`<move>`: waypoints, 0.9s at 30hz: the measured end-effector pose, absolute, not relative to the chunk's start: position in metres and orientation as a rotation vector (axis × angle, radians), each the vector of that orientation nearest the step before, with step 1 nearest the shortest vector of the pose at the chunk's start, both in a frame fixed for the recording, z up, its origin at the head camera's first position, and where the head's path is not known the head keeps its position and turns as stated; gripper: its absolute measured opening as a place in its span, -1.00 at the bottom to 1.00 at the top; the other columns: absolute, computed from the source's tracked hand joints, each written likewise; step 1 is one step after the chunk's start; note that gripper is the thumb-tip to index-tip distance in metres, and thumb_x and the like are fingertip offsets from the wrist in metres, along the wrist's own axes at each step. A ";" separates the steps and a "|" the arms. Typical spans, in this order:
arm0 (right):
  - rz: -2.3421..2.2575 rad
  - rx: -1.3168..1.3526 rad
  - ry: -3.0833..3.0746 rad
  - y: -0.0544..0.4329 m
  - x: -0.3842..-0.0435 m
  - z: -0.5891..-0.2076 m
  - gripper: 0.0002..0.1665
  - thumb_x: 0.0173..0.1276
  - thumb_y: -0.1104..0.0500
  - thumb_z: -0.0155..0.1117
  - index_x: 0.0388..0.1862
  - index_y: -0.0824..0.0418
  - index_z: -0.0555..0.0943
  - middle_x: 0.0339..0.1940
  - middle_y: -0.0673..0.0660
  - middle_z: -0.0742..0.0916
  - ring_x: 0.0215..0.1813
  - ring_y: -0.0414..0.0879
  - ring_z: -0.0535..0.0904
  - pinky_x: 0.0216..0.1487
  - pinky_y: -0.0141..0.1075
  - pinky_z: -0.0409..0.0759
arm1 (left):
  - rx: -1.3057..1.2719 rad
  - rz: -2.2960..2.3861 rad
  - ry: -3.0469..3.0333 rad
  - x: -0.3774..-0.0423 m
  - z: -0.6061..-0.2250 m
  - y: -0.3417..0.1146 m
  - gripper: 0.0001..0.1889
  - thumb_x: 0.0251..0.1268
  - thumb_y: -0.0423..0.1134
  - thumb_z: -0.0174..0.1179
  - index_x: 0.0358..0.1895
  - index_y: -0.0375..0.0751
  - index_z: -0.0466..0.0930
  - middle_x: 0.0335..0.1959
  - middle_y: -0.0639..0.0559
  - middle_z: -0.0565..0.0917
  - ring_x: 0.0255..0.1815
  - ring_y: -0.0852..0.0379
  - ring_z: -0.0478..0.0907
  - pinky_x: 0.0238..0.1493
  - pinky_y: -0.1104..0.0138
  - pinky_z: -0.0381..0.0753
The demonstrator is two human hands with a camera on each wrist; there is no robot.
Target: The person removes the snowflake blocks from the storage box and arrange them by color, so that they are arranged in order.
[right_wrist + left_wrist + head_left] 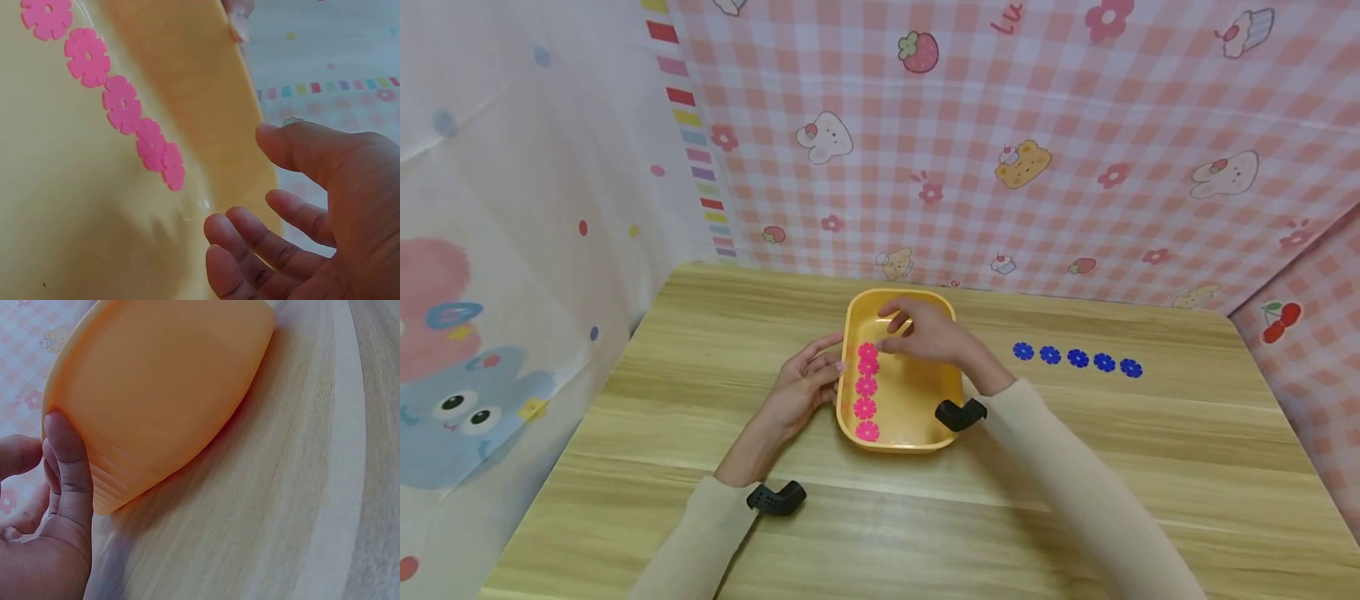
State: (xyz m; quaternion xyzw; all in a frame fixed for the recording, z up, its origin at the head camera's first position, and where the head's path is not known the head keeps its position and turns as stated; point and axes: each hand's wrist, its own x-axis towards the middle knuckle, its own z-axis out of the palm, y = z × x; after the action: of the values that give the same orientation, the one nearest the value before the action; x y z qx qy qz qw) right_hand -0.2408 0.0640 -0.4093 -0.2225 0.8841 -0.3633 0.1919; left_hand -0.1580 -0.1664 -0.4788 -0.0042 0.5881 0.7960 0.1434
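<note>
A yellow plastic tray (910, 417) with raised walls sits on the wooden table. Along its left inner side runs a row of several pink snowflake discs (866, 386), flat with notched edges; the two at the far end overlap. My left hand (801, 385) holds the tray's left side, its thumb (69, 450) against the outer wall near the rim. Over the tray's far half hovers my right hand (925, 329), fingers loosely bent and apart, with nothing between them in the right wrist view. The far end of the pink row lies close to its fingertips (219, 228).
Several blue snowflake discs (1078, 358) lie in a spaced row on the wooden table (880, 517), right of the tray. A pink checked cloth (970, 108) hangs behind the table, and a white printed cloth (550, 167) covers the left side.
</note>
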 end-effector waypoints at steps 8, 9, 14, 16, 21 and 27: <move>-0.989 -0.576 2.412 0.048 -0.250 -0.427 -0.39 0.27 0.07 0.48 0.28 0.17 0.57 -0.02 0.16 0.71 -0.09 -0.02 0.65 -0.03 -0.29 0.66 | -0.020 2.297 1.687 -0.158 -0.478 -0.167 -0.42 0.53 -0.37 0.12 0.55 -0.16 0.26 -0.13 0.00 0.61 -0.36 0.23 0.59 -0.36 0.44 0.67; -0.983 -0.561 2.405 0.046 -0.251 -0.429 -0.40 0.27 0.08 0.49 0.27 0.17 0.58 -0.03 0.15 0.70 -0.09 -0.02 0.63 -0.05 -0.30 0.65 | -0.020 2.297 1.688 -0.158 -0.478 -0.167 -0.42 0.53 -0.37 0.12 0.55 -0.16 0.26 -0.13 0.00 0.61 -0.36 0.23 0.59 -0.36 0.44 0.67; -0.959 -0.471 2.426 0.040 -0.255 -0.440 -0.51 0.27 0.07 0.52 0.16 0.14 0.66 -0.12 0.10 0.68 -0.12 -0.05 0.56 -0.15 -0.36 0.58 | -0.016 2.291 1.682 -0.157 -0.478 -0.167 -0.41 0.52 -0.38 0.12 0.55 -0.16 0.25 -0.13 -0.01 0.61 -0.35 0.23 0.60 -0.34 0.43 0.68; -0.957 -0.453 2.446 0.039 -0.256 -0.443 -0.56 0.27 0.07 0.52 0.11 0.13 0.69 -0.15 0.08 0.67 -0.14 -0.06 0.55 -0.18 -0.37 0.56 | -0.015 2.289 1.679 -0.157 -0.478 -0.167 -0.41 0.52 -0.38 0.12 0.55 -0.15 0.25 -0.12 -0.02 0.61 -0.34 0.22 0.60 -0.34 0.43 0.68; -0.932 -0.464 2.486 0.036 -0.255 -0.448 -0.67 0.28 0.10 0.52 0.01 0.10 0.73 -0.21 0.06 0.65 -0.17 -0.07 0.52 -0.21 -0.38 0.50 | -0.015 2.289 1.689 -0.158 -0.479 -0.167 -0.42 0.52 -0.39 0.12 0.55 -0.15 0.26 -0.12 -0.02 0.61 -0.35 0.22 0.59 -0.36 0.43 0.67; -0.911 -0.473 2.513 0.035 -0.254 -0.447 -0.72 0.26 0.12 0.53 -0.07 0.09 0.71 -0.21 0.06 0.66 -0.16 -0.05 0.53 -0.19 -0.35 0.51 | -0.007 2.290 1.693 -0.158 -0.479 -0.167 -0.41 0.52 -0.39 0.12 0.55 -0.16 0.25 -0.13 0.00 0.62 -0.35 0.22 0.60 -0.36 0.43 0.67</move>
State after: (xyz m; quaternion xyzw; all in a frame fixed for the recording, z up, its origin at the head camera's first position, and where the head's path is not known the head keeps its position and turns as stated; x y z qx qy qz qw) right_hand -0.2535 0.0354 -0.4474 -0.1702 0.9047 -0.3281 0.2119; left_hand -0.1578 -0.1673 -0.4787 -0.0025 0.5880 0.7955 0.1464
